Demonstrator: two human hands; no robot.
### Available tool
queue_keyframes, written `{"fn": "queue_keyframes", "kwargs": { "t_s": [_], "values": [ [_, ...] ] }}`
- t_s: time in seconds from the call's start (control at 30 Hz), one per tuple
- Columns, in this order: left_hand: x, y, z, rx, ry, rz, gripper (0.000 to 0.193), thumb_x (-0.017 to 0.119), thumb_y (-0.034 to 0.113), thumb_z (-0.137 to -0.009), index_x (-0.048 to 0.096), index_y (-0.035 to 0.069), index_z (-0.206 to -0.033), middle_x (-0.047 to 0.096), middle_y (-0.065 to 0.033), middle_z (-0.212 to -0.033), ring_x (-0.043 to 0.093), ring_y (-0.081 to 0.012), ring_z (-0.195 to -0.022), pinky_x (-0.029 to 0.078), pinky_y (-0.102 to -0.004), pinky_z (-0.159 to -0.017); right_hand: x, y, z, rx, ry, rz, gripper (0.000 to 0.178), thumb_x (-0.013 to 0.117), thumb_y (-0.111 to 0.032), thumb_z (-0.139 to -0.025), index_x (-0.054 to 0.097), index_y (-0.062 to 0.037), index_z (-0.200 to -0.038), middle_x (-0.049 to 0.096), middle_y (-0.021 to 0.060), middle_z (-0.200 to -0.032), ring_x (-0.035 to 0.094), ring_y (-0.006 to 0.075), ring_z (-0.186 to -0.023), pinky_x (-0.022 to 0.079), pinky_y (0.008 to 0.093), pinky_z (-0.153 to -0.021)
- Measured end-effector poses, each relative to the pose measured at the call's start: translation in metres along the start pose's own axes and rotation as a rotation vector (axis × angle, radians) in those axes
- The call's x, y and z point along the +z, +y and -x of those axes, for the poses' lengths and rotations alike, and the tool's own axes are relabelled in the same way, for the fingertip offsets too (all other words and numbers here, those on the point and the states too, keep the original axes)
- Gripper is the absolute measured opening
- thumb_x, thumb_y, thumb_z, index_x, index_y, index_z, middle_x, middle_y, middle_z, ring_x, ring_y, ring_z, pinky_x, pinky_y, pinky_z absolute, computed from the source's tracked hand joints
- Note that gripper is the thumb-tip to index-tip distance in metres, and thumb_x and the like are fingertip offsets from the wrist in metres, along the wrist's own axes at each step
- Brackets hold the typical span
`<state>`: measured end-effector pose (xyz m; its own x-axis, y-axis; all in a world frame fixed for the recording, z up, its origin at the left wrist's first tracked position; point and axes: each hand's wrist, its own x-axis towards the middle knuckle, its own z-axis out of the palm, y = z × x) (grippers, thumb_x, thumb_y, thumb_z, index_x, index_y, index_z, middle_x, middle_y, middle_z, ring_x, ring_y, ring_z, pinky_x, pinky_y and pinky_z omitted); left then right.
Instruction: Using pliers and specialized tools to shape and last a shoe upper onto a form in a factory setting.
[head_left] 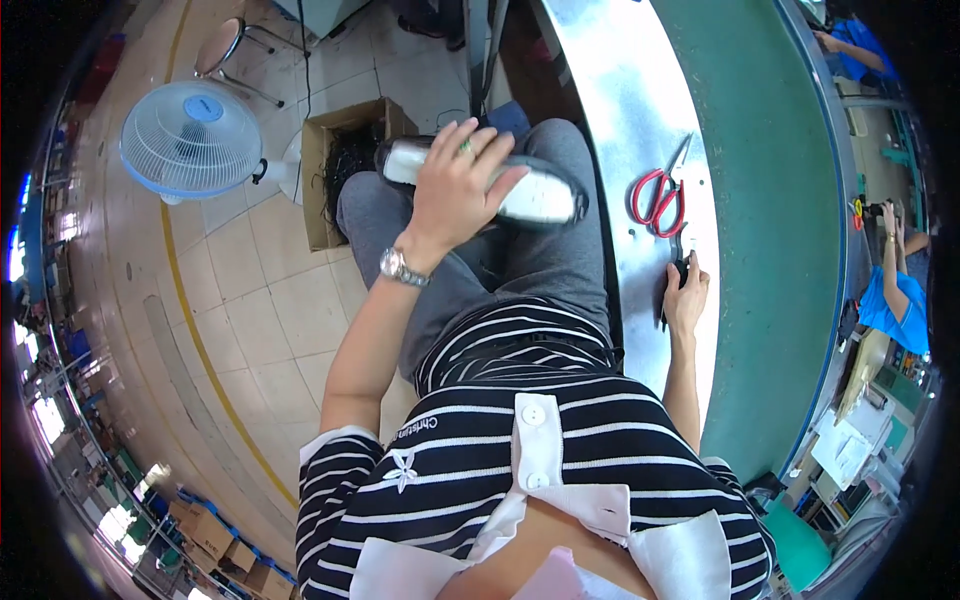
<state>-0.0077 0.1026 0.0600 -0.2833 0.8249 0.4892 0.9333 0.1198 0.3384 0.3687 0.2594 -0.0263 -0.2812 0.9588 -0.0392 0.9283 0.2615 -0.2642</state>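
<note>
Across my lap lies a long shoe-shaped piece [541, 198] with a whitish, shiny face and a dark rim. My left hand [457, 188] grips its middle, fingers over the far side and thumb toward the right end; its underside is hidden. On the metal bench strip to the right, my right hand [687, 293] has its fingers closed around a slim black tool [682, 266]. Most of that tool is covered by the fingers, so its kind cannot be made out. Just beyond this hand rest red-handled scissors [659, 203], blades pointing away.
A cardboard box [322, 185] holding black scraps stands left of my knees. Beside it is a white and blue fan [192, 140], with a round stool [220, 47] farther back. Right of the shiny metal strip [640, 90] runs a green surface [775, 250]; people in blue work beyond.
</note>
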Motion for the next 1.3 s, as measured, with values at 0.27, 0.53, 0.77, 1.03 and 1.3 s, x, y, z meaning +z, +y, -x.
{"fn": "queue_keyframes", "kwargs": {
  "t_s": [0.27, 0.53, 0.77, 1.03, 1.3],
  "values": [
    [0.007, -0.061, -0.063, -0.269, -0.365, 0.359, 0.037, 0.061, 0.036, -0.089, 0.067, 0.009, -0.114, 0.067, -0.0148, -0.107, 0.063, -0.0314, -0.096, 0.048, -0.0395, -0.08, -0.049, -0.056, -0.007, 0.47, -0.4, -1.158, 0.03, 0.055, -0.023, -0.093, 0.057, -0.0037, -0.116, 0.059, 0.003, -0.09, 0.054, 0.0102, -0.081, 0.043, 0.0257, -0.077],
    [0.022, -0.067, -0.076, -0.386, -0.168, 0.034, 0.036, 0.051, 0.038, -0.094, 0.065, 0.006, -0.085, 0.066, -0.0198, -0.084, 0.063, -0.0391, -0.077, 0.048, -0.0469, -0.067, -0.09, -0.178, -0.047, -0.245, -0.827, -0.81, 0.047, 0.055, -0.014, -0.095, 0.04, -0.0049, -0.138, 0.065, 0.0061, -0.097, 0.056, 0.0119, -0.09, 0.043, 0.0283, -0.086],
    [-0.007, -0.034, -0.044, -0.34, -0.326, 0.292, 0.086, 0.08, 0.034, -0.07, 0.039, -0.009, -0.134, 0.059, -0.0255, -0.118, 0.059, -0.0355, -0.108, 0.046, -0.0378, -0.091, -0.098, -0.267, -0.097, -0.47, -1.132, -0.556, 0.051, 0.055, -0.014, -0.093, 0.037, -0.0082, -0.14, 0.064, 0.0092, -0.106, 0.059, 0.016, -0.099, 0.047, 0.03, -0.086],
    [0.002, 0.003, -0.012, -0.34, -0.109, 0.154, 0.098, 0.085, 0.012, -0.058, 0.033, -0.008, -0.138, 0.057, -0.0213, -0.118, 0.05, -0.0358, -0.114, 0.038, -0.0419, -0.101, -0.104, -0.298, -0.081, -0.532, -1.036, -0.326, 0.037, 0.053, -0.014, -0.093, 0.04, -0.0042, -0.127, 0.064, 0.0189, -0.092, 0.066, 0.0231, -0.067, 0.055, 0.0357, -0.061],
    [0.007, 0.004, -0.006, -0.191, 0.035, 0.107, 0.083, 0.083, 0.016, -0.058, 0.048, 0.0, -0.132, 0.057, -0.0155, -0.125, 0.051, -0.0319, -0.118, 0.039, -0.04, -0.102, -0.071, -0.261, -0.058, -0.811, -0.558, -0.307, 0.045, 0.055, -0.018, -0.092, 0.036, -0.0028, -0.13, 0.061, 0.03, -0.074, 0.059, 0.0482, -0.07, 0.045, 0.0539, -0.064]
  ]
}}
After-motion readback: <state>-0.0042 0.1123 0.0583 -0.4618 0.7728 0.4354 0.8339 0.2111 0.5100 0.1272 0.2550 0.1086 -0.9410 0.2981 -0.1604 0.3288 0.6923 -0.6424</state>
